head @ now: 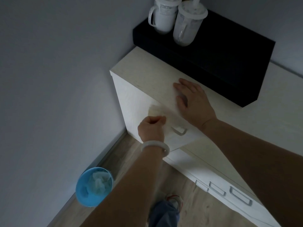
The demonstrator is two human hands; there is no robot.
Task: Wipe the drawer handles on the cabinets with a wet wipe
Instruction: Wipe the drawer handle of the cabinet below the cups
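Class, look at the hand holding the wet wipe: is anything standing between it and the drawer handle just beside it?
Nothing visible. The left hand grips the wet wipe against the cabinet front, and the drawer handle lies uncovered just beside it. The right hand rests on the cabinet top, clear.

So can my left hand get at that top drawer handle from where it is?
Probably yes: the left hand, gripping the wet wipe, sits just beside the drawer handle with nothing between them.

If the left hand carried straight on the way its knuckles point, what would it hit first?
Probably the cabinet front, just left of the handle. The left hand grips the wipe close to that face; depth is unclear.
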